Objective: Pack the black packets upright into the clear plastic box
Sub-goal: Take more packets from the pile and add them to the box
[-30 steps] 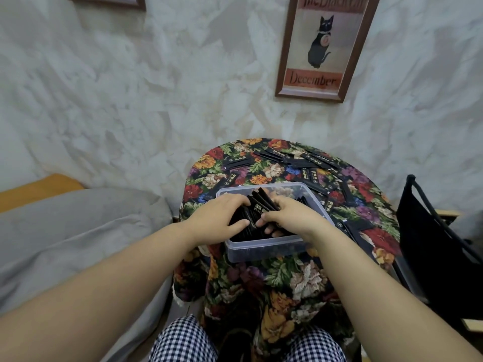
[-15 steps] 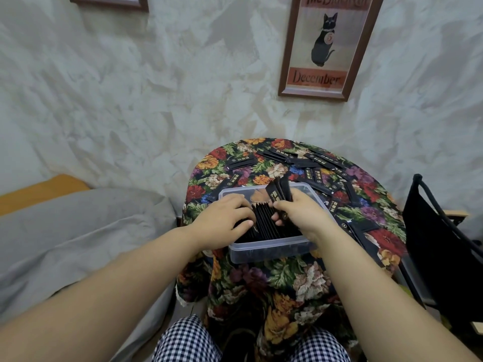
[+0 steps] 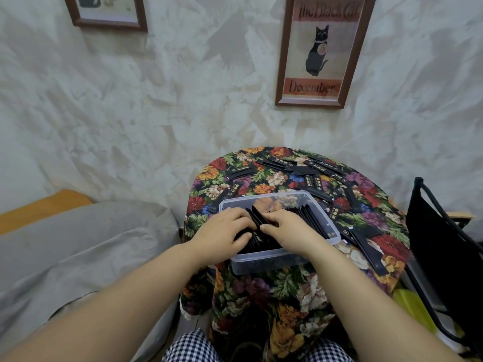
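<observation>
A clear plastic box (image 3: 271, 262) sits on a small round table with a floral cloth (image 3: 295, 286). Inside it stands a row of black packets (image 3: 311, 218), on edge and leaning. My left hand (image 3: 222, 232) presses on the packets at the box's left side. My right hand (image 3: 285, 229) rests on the packets in the middle, fingers curled over their top edges. Both hands hide much of the row. Several loose black packets (image 3: 317, 186) lie flat on the cloth behind and to the right of the box.
A long black packet (image 3: 366, 246) lies by the box's right side. A black folding chair (image 3: 444, 246) stands right of the table. A grey cushion (image 3: 78, 252) lies at left. Framed pictures (image 3: 318, 50) hang on the wall behind.
My right hand has come down from holding a few raised packets and now presses them into the row. My left hand has stayed on the packets at the left.
</observation>
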